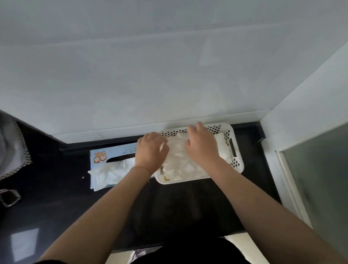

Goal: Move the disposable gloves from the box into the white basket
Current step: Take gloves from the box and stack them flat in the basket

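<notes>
Both hands are down in the white basket (pixel 235 148): the left hand (pixel 152 152) has its fingers curled onto the crumpled gloves (pixel 177 162) at the basket's left end, and the right hand (pixel 202 145) lies across the pile with fingers bent toward the far rim, though whether either truly pinches the film cannot be told from above. One basket, rectangular white plastic with round perforations and a slot handle on its right wall, sits on the dark glossy counter (pixel 51 212) against the pale wall. Just left of it, partly hidden by the left wrist, lies one flat light-blue box (pixel 110 153) with a cartoon print and a slit opening, thin translucent gloves spilling (pixel 108 174) from it onto the counter. A grey cloth with a checked edge (pixel 7 151) hangs at the far left, and a frosted glass panel (pixel 327 183) stands to the right.
</notes>
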Demonstrator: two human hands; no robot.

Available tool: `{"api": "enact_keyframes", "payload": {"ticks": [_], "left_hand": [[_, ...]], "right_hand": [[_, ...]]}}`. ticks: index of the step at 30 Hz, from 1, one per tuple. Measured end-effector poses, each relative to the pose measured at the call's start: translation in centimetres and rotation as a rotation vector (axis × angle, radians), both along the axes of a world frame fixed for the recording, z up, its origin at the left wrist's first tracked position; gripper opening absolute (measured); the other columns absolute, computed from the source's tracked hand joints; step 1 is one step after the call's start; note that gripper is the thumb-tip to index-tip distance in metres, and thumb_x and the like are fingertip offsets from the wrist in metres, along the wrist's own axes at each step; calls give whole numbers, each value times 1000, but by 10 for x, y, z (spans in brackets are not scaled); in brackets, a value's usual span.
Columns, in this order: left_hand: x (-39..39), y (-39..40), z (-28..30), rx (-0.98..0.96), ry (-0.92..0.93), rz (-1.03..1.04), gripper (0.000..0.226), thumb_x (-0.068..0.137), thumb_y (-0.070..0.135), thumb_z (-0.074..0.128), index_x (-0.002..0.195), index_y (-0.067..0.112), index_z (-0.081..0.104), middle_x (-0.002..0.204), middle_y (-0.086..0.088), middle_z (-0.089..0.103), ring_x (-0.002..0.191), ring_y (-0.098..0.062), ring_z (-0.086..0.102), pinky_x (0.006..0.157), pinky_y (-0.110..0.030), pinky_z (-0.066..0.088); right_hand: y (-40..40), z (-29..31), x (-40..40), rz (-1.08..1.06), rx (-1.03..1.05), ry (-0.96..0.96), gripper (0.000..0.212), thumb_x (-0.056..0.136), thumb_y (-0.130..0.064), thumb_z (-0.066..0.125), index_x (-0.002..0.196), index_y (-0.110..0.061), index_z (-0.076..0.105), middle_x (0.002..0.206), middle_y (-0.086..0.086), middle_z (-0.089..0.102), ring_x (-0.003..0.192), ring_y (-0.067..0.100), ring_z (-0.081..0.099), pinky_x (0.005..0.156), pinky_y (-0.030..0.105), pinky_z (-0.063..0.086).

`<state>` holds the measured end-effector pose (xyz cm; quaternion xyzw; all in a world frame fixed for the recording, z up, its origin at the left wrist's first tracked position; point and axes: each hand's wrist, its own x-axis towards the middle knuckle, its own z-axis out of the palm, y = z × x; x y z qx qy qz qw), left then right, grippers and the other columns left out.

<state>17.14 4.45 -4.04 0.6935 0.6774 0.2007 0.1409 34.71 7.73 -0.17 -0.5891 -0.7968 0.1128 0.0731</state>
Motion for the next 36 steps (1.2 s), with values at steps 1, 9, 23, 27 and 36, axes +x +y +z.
{"api": "enact_keyframes", "payload": {"ticks": [1,9,23,27,36], "left_hand": [[-15,-2,4,-55,-7,44,18,89,22,56,88,15,72,93,-3,68,91,-29,61,81,-36,43],[-118,-46,21,-326,-111,205,19,89,25,58,100,22,72,104,4,68,102,-17,59,93,-37,48],[-151,-61,31,-420,-135,49,20,80,37,69,86,19,66,85,3,61,82,-20,57,72,-35,50],[-161,-56,43,-445,-526,259,19,90,25,62,80,9,67,76,-11,65,71,-20,56,68,-31,46],[-162,-41,108,-316,-935,143,9,86,12,73,83,6,66,79,-2,68,68,-11,63,67,-20,51]], "right_hand": [[-4,2,-15,61,-18,41,12,90,-12,49,95,-7,59,93,7,57,82,26,57,73,36,45],[-51,-16,-131,464,-263,-226,54,83,-47,68,130,-24,54,132,4,47,129,25,38,106,43,30],[-37,32,-153,-138,-530,516,13,90,-19,50,88,-11,60,82,-3,57,72,11,50,61,27,36],[-29,56,-143,-266,-497,694,16,92,-13,41,76,-11,43,72,2,40,66,16,37,60,32,28],[-25,81,-122,-87,-629,522,31,87,-24,58,116,-13,63,111,4,64,104,21,61,89,37,49]]}}
